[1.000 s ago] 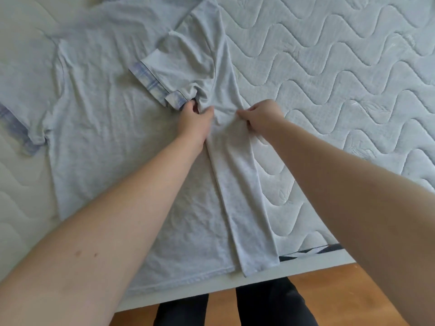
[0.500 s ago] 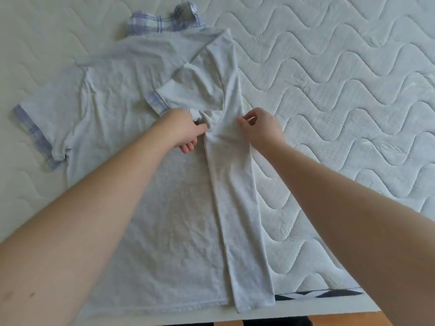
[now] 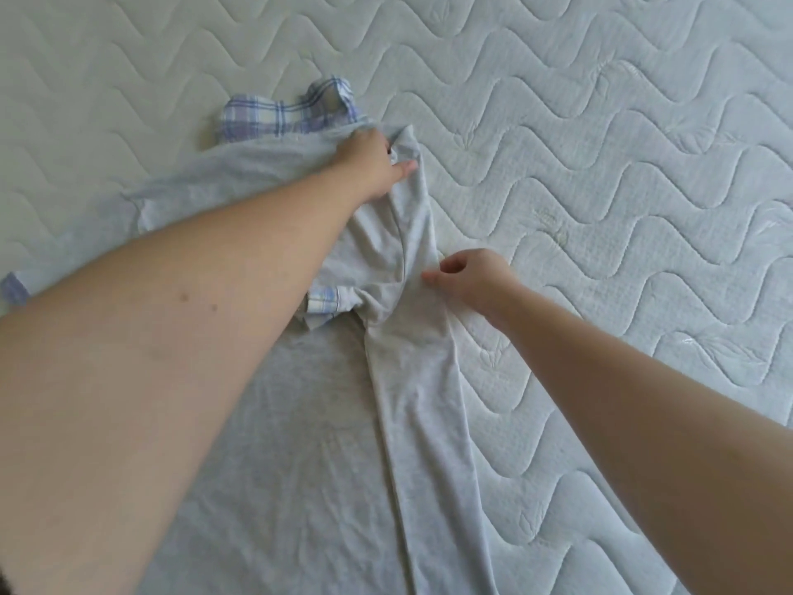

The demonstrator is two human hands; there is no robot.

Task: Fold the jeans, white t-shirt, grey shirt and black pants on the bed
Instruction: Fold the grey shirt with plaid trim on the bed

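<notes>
Grey shirt flat on bed, right side folded inward, plaid collar.

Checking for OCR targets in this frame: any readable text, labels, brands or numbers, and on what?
None readable.
grey shirt: no print, tag or brand shows; its plaid collar and sleeve cuff carry only a check pattern.
mattress: quilted waves and small leaf-like stitching, no lettering.
left hand and right hand rest on the shirt; any label beneath them is hidden.

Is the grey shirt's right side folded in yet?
Yes: on the grey shirt its right side strip and sleeve lie folded over the body.
</notes>
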